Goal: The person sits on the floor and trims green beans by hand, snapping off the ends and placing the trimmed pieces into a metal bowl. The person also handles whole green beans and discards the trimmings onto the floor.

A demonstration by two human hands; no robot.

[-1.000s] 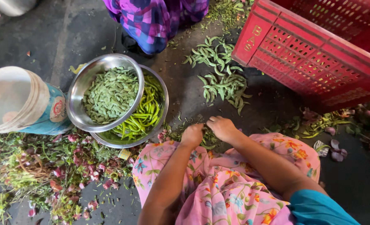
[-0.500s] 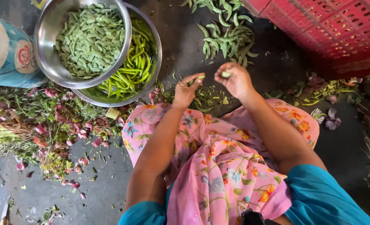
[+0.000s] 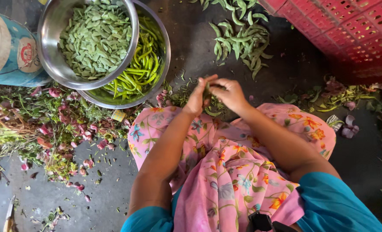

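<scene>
— So, what are the hands doing?

— They meet just past the knees. The left hand (image 3: 198,96) and the right hand (image 3: 229,93) are both pinched shut on one green bean pod (image 3: 207,91), fingertips touching, the pod held up between them over the dark floor (image 3: 191,47).

— And the bowls?

— Two steel ones, stacked off-centre to the left. The upper bowl (image 3: 49,25) is heaped with pale green cut pod pieces (image 3: 95,38). It sits partly inside the lower bowl (image 3: 165,51), which holds long yellow-green chillies (image 3: 141,68), seen only on the right where the upper one doesn't cover them.

— Anything else holding stuff?

— A red plastic crate (image 3: 346,30) at the top right; I can't tell what's in it. A blue and white bucket (image 3: 10,51) lies at the far left, touching the upper bowl.

— Loose things?

— A pile of whole pods (image 3: 242,41) on the floor beyond the hands, well apart from the bowls. Green trimmings and pink bits (image 3: 49,129) are strewn beside the pink flowered cloth (image 3: 225,172) over the lap.
</scene>
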